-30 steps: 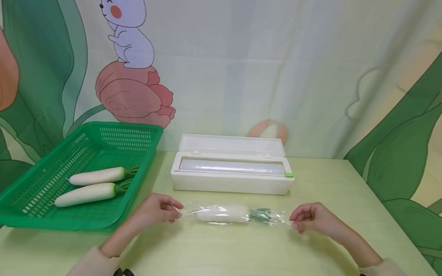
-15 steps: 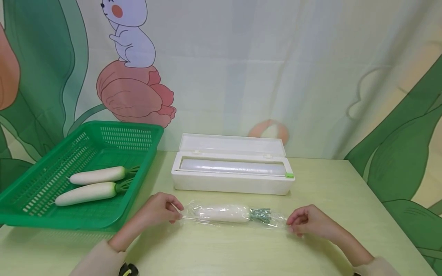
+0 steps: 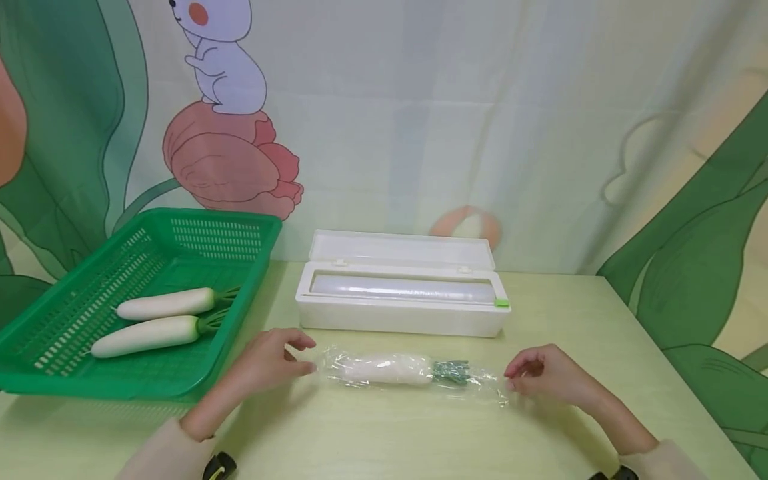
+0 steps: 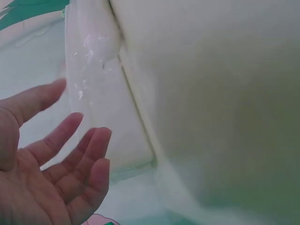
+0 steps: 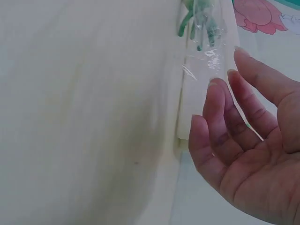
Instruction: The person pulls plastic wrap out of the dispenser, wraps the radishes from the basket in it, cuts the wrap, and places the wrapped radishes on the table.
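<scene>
A white radish with trimmed green leaf stalks lies wrapped in clear plastic film on the table. At its root end my left hand is open, thumb and fingers spread apart, as the left wrist view also shows. My right hand is at the leafy end, its fingertips right by the twisted film. In the right wrist view the right hand's fingers are loosely bent, with a gap between them and the thumb. Behind the radish stands a white cling film box, lid raised, roll visible inside.
A green plastic basket at the left holds two unwrapped white radishes with green stalks. A small green slider sits at the right end of the film box. A printed curtain hangs behind the table.
Both hands have let go of the film ends; the left fingers have spread and the right hand has shifted slightly outward. The wrapped radish stays in nearly the same place.
</scene>
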A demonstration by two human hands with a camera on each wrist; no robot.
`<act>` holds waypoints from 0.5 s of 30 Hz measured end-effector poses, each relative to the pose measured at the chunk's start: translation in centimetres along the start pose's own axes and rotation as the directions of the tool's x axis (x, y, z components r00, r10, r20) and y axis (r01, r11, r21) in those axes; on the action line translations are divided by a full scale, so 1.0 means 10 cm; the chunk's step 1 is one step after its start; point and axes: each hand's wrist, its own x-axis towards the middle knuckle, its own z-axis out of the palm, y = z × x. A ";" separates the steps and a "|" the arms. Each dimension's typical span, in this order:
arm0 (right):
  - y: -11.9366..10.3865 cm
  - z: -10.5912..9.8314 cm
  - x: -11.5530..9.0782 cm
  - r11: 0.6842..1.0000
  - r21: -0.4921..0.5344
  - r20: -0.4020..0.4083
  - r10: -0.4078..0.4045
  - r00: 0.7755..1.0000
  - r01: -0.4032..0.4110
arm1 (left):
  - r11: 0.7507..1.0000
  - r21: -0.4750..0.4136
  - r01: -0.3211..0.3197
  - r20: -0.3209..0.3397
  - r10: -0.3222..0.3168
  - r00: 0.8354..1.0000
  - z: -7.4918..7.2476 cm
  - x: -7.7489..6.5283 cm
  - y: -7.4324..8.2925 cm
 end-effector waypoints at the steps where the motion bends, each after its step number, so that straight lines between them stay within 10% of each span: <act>1: -0.01 -0.01 0.00 0.999 -0.029 -0.020 -0.019 1.000 0.019 | 0.999 0.030 -0.015 -0.006 0.015 1.000 -0.01 0.01 0.02; 6: -0.13 0.01 0.04 0.980 -0.167 -0.018 -0.112 0.994 0.107 | 0.988 0.109 -0.112 0.087 0.102 0.991 -0.03 0.10 0.11; 15: -0.23 0.20 0.15 0.890 -0.418 0.114 -0.146 0.983 0.181 | 0.938 0.323 -0.123 0.187 0.064 0.980 0.13 0.22 0.16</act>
